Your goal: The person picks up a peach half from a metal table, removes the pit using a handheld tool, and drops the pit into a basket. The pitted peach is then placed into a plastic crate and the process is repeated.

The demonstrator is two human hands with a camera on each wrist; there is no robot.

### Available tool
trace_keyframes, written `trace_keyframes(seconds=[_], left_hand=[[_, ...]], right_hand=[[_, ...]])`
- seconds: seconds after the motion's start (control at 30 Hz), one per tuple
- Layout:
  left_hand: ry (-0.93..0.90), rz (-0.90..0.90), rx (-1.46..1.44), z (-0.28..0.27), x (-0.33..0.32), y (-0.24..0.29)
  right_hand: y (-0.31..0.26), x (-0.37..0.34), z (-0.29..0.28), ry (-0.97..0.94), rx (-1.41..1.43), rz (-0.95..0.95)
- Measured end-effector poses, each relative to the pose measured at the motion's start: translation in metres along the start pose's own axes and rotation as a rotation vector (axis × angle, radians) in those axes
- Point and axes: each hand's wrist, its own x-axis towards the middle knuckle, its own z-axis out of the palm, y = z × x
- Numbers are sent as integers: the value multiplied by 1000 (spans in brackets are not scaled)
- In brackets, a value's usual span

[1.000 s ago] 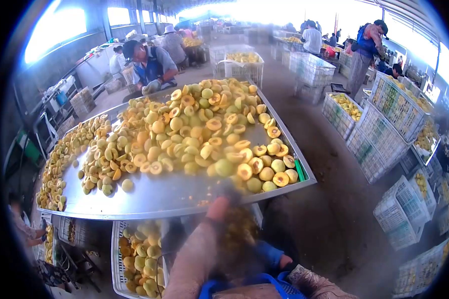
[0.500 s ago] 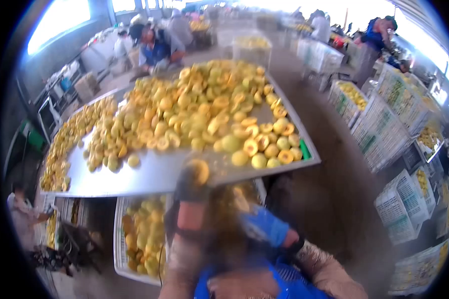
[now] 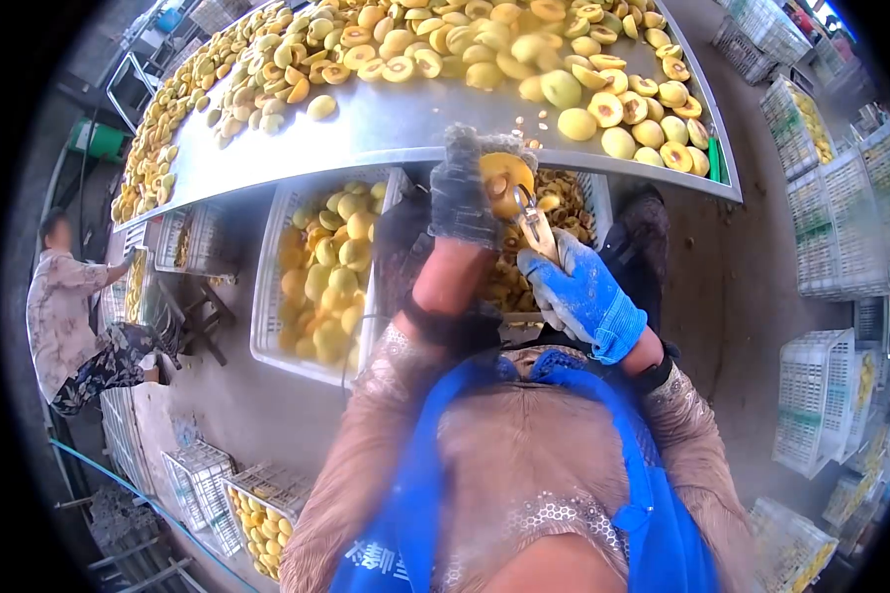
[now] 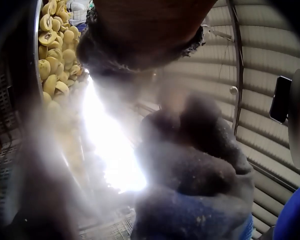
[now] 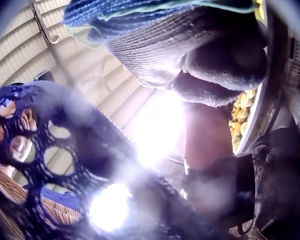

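My left hand [image 3: 462,193], in a dark work glove, holds a halved yellow peach [image 3: 507,181] just off the near edge of the metal table [image 3: 366,133]. A brown pit shows in its cut face. My right hand [image 3: 583,292] wears a blue glove with grey fingers and grips a pitting tool [image 3: 537,229] by its tan handle. The tool's looped metal tip is at the peach. In the left wrist view, the right hand's curled fingers [image 4: 190,170] face the camera. The right wrist view shows the right glove [image 5: 190,55] next to the bare left wrist [image 5: 207,135].
Halved peaches [image 3: 405,44] are heaped across the table, with a green-handled tool [image 3: 714,158] at its right corner. Beneath stand a crate of peaches [image 3: 264,316] and another crate [image 3: 595,198] under my hands. Another person [image 3: 74,296] sits left. Stacked crates [image 3: 850,212] line the right.
My left hand has come back from the table with a peach half, meeting the tool in the right hand. The head view has tilted down toward my lap.
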Motion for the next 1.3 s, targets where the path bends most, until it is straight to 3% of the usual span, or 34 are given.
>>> trace_keyframes(seconds=[0.07,0.13,0.27,0.37,0.43,0.5,0.63,0.7,0.73,0.8,0.83,0.87,0.93,1.0,1.03,1.13,1.3], left_hand=[[-60,183,169,-10,6,-15],[-113,690,463,-11,5,-22],[-98,678,548,-27,9,-46],[-36,560,541,-27,8,-55],[-35,605,654,-23,4,-54],[-88,696,858,-15,-7,-33],[-107,851,969,-14,-10,-28],[-177,382,268,-7,-15,-24],[-197,142,-80,-5,-18,-20],[-273,84,-46,-8,-14,-12],[-312,55,-27,-10,-13,-9],[-309,138,40,-10,-14,-9],[-303,306,177,-9,-16,-6],[-277,211,4,-10,-12,-1],[-260,53,-319,-11,-5,-7],[-212,-137,-693,-13,-2,-8],[-252,-56,-606,-3,-13,-10]], right_hand=[[0,2,2,2,-17,19],[-2,2,4,16,-23,31],[4,4,10,81,-115,-75],[15,6,12,138,-416,-445],[20,5,14,151,-457,-523],[23,5,16,139,-285,-349],[25,7,10,75,-386,-455],[39,13,10,117,-348,-440],[19,8,9,71,-257,-283],[-39,-2,8,-20,-72,27],[-20,2,6,-33,-66,-39],[0,7,4,-46,-60,-105],[0,6,5,-38,115,45],[4,3,7,-27,174,54],[4,2,7,-21,186,53],[8,1,8,-8,199,46],[18,2,10,20,168,-9]])
